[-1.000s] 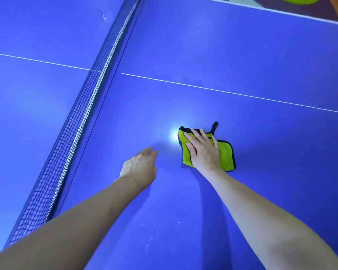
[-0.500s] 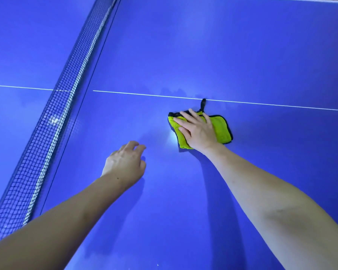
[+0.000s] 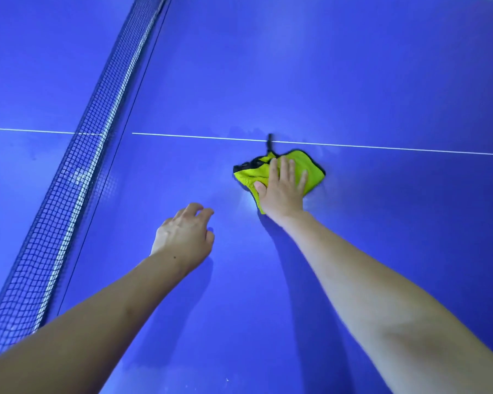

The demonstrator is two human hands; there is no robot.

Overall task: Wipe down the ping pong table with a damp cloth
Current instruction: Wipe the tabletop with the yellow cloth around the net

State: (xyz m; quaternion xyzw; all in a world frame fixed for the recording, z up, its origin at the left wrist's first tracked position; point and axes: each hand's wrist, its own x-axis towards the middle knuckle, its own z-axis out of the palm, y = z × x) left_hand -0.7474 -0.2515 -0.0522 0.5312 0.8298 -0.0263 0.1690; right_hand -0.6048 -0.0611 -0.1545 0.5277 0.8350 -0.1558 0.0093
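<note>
Cloth lies flat on the table, just this side of the centre line; its loop crosses the line. Right hand flat on top of the cloth, fingers towards the line. Left hand nearer and to the left, apart from the cloth, between it and the net. Net runs along the left, front to back.

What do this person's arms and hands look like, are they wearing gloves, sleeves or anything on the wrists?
Nothing is worn. Both forearms are bare as far as the picture shows, with no sleeve edge in view. The left hand and right hand have no gloves, and no rings, watch or bands show. A small dark mole sits near the left wrist. Fingernails look short and unpainted.
</note>
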